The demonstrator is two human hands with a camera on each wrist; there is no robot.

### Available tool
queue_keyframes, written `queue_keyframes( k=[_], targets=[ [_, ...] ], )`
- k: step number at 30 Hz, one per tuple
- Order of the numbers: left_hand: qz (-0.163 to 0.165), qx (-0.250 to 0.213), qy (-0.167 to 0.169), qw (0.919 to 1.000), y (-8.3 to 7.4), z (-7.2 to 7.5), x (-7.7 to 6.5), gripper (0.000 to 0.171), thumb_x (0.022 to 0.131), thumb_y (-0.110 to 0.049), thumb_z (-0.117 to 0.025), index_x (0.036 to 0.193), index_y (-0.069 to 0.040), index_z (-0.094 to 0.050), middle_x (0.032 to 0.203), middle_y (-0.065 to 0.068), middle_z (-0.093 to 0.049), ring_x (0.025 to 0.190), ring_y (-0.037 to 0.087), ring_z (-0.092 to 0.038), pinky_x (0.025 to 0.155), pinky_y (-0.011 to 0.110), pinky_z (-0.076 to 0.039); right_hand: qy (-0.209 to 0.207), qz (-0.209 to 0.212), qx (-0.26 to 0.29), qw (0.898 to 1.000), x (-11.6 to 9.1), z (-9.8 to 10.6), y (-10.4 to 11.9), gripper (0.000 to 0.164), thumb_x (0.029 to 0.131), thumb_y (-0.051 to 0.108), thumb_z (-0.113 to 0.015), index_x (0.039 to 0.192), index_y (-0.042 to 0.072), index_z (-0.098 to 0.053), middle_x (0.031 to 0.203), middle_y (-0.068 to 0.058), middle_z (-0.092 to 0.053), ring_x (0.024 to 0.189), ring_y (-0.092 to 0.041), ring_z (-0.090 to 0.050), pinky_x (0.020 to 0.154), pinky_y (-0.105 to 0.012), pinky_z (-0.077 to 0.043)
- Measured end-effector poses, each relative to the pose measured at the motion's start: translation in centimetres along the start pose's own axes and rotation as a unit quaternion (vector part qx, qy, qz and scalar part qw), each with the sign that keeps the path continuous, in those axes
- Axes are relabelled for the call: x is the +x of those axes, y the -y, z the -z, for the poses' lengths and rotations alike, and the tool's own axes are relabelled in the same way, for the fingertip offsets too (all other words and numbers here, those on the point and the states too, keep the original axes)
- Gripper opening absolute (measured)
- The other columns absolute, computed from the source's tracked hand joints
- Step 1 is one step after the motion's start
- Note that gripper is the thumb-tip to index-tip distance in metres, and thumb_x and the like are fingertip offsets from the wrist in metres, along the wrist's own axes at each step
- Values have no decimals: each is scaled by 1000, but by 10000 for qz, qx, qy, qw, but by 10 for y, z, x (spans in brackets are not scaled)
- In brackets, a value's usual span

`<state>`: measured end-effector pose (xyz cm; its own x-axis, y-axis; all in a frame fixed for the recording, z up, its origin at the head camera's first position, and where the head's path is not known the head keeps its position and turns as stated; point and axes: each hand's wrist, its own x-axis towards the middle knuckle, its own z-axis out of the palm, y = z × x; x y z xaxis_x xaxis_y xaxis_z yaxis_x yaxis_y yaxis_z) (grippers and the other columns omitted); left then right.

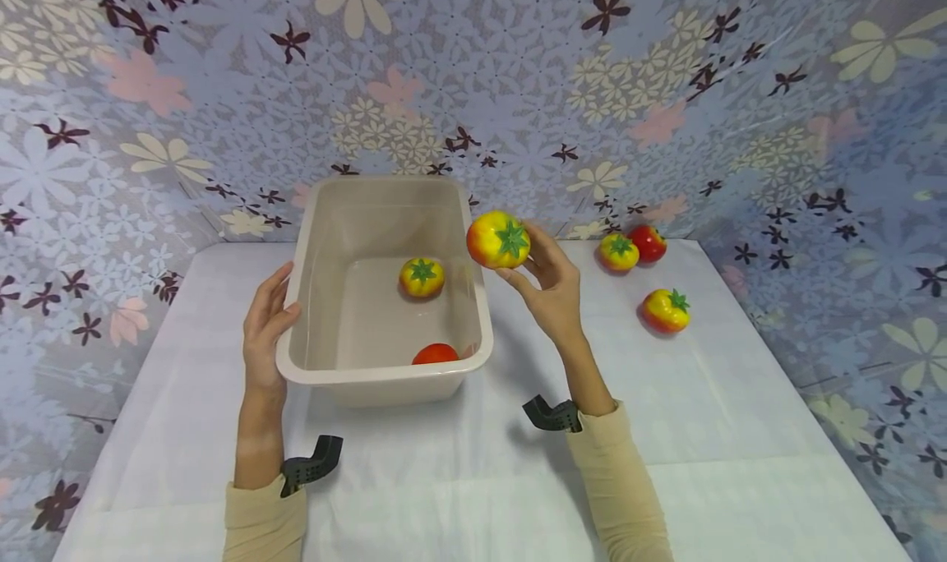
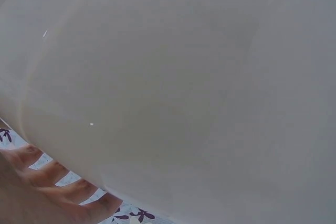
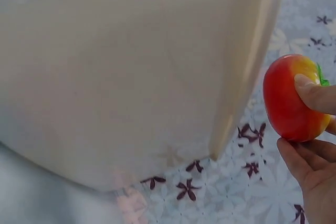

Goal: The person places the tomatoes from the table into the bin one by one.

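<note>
A beige plastic bin (image 1: 385, 376) stands on the white-covered table. My left hand (image 1: 268, 328) holds its left rim, thumb at the edge; its fingers lie along the bin's side in the left wrist view. Just past the bin's right rim, my right hand (image 1: 551, 287) grips a yellow-and-red toy tomato (image 1: 497, 240) with a green leaf top, raised above the table. The right wrist view shows the thumb on one side of this tomato (image 3: 286, 98) and fingers beneath. Inside the bin lie another yellow tomato (image 1: 422, 278) and a red one (image 1: 435, 353), partly hidden by the front rim.
On the table's right side, a yellow tomato (image 1: 618, 252) touches a red tomato (image 1: 648, 243) near the back edge. A further yellow-red tomato (image 1: 664, 310) lies closer to me. Flowered cloth (image 1: 518, 77) hangs behind the table. Dark wrist mounts (image 1: 551, 414) sit on both forearms.
</note>
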<state>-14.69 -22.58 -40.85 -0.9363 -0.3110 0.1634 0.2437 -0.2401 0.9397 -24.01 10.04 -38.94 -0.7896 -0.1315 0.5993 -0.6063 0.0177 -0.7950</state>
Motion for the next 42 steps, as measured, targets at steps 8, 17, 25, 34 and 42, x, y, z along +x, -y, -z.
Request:
queue_keyframes(
  k=[8,17,25,34,42],
  targets=[
    [-31,-53,10,10000,0,-1,0,50,94,-4,-39,143,-9,-47,140,8,-51,125,22,-48,97,32,-40,236,-143,354,9990,-3,-10,9,63,78,-20,-67,137,-9,-47,137,-15,-56,122,-17,-58,97,-31,-49],
    [-154,-19,34,9999,0,-1,0,50,94,-1,-38,143,-6,-47,141,9,-51,126,21,-48,98,29,-41,776,-43,494,9958,-7,-16,9,67,75,-23,-67,137,-13,-44,137,-20,-54,123,-13,-58,98,-33,-48],
    [-128,-49,33,9999,1,-1,0,50,94,-1,-39,143,-7,-47,141,8,-51,126,21,-48,98,30,-41,1014,25,387,9941,-8,-17,8,67,76,-22,-68,137,-13,-44,137,-31,-50,123,-12,-57,99,-32,-48],
    [-102,-145,17,9998,4,-1,0,50,93,0,-39,142,-7,-48,140,9,-51,125,19,-49,96,28,-42,1179,179,211,9926,-8,-14,5,62,83,0,-74,138,-9,-46,138,-28,-52,126,-14,-56,106,-36,-42],
    [-120,-217,-41,9997,2,0,0,49,93,0,-39,140,-8,-51,137,8,-53,123,18,-50,96,26,-42,1197,252,124,9924,-9,-19,4,66,75,-17,-73,136,-9,-49,137,-28,-52,127,-17,-55,110,-40,-38]
  ],
)
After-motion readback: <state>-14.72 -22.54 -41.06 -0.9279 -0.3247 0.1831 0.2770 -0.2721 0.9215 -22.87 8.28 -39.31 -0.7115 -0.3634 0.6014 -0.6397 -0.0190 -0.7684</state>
